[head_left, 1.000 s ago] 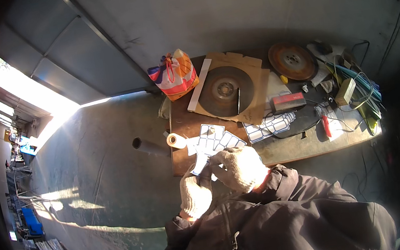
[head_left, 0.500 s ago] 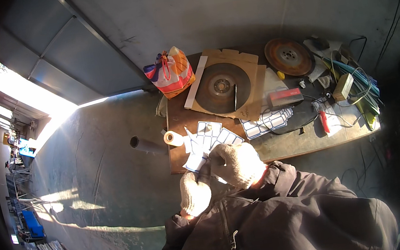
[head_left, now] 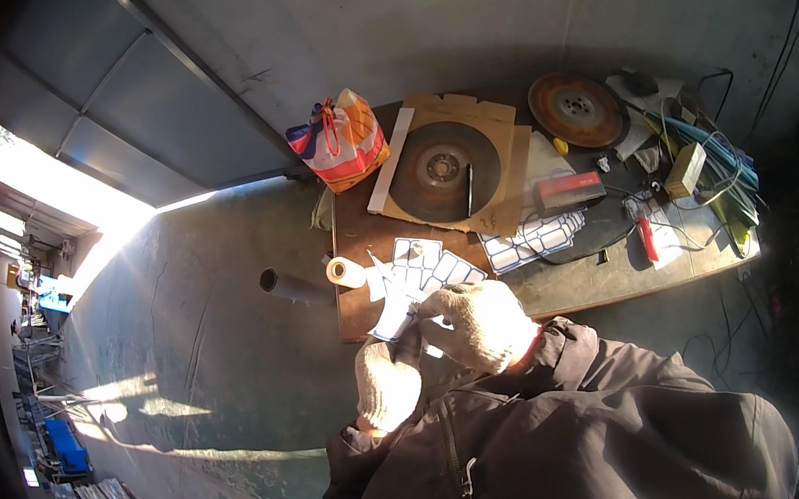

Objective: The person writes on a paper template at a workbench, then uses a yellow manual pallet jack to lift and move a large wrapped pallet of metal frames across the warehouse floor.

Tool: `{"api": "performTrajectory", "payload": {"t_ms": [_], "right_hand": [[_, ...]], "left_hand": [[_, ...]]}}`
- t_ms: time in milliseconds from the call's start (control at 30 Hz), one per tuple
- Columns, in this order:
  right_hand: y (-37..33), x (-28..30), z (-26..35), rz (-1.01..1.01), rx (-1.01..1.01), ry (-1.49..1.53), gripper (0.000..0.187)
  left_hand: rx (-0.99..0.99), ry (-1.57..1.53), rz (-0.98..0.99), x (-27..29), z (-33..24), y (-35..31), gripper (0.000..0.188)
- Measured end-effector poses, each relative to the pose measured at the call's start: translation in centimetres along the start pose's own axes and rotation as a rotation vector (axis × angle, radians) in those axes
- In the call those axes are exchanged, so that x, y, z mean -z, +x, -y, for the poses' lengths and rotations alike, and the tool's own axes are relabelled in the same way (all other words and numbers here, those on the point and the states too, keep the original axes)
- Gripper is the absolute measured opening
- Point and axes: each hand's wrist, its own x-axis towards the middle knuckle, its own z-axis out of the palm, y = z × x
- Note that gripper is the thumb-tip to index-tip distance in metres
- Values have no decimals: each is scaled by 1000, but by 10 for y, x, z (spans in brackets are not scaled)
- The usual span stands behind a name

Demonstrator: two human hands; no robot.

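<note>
The label sheet point(head_left: 392, 324) is between our hands, at the near edge of the table. A grey wall point(head_left: 450, 21) rises beyond; concrete floor point(head_left: 214, 294) spreads left of our brown table point(head_left: 359, 310). Our gloved left hand point(head_left: 386, 387) pinches the sheet; our right hand's point(head_left: 482, 326) fingers curl, their hold unclear to us. Against half a second ago, both hands look nearly unmoved.
</note>
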Motion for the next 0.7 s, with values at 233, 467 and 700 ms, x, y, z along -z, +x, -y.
{"api": "performTrajectory", "payload": {"t_ms": [233,467,700], "right_hand": [[-1,9,1,172,-94,28,25],[-4,18,5,241,-376,236,19],[-8,25,-1,243,-582,598,19]], "left_hand": [[-161,264,74,-1,-8,-1,17],[-370,302,51,-7,-2,1,20],[-297,208,25,-10,32,-3,45]]}}
